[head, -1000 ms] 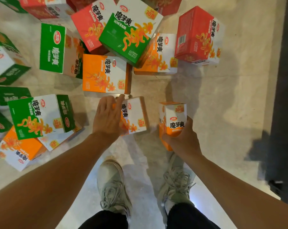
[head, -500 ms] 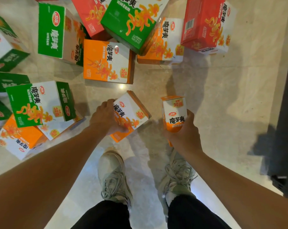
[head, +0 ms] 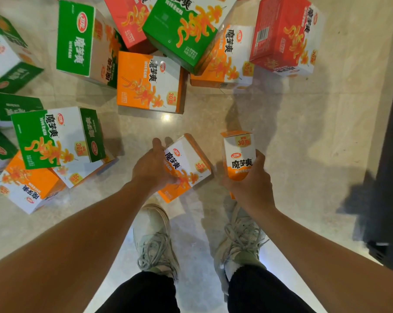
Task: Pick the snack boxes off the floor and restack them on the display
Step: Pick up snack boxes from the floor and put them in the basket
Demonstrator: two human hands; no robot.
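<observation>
Floor (head: 303,136) – glossy beige stone/marble-look tile w/ faint mottling, thin grout line running across upper middle. Small bright ceiling-light reflection (head: 166,117) on the tile near center; broader pale glare patch at bottom between the feet. Soft dark shadows over floor center and right. Right edge – dark vertical strip (head: 391,154), prob. black furniture or wall panel, details too dark to tell. Small dark object at its base, lower right, unclear. Lighting warm, indoor, from overhead.

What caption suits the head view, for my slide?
Left hand and right hand each grip an orange snack box amid scattered boxes.
</observation>
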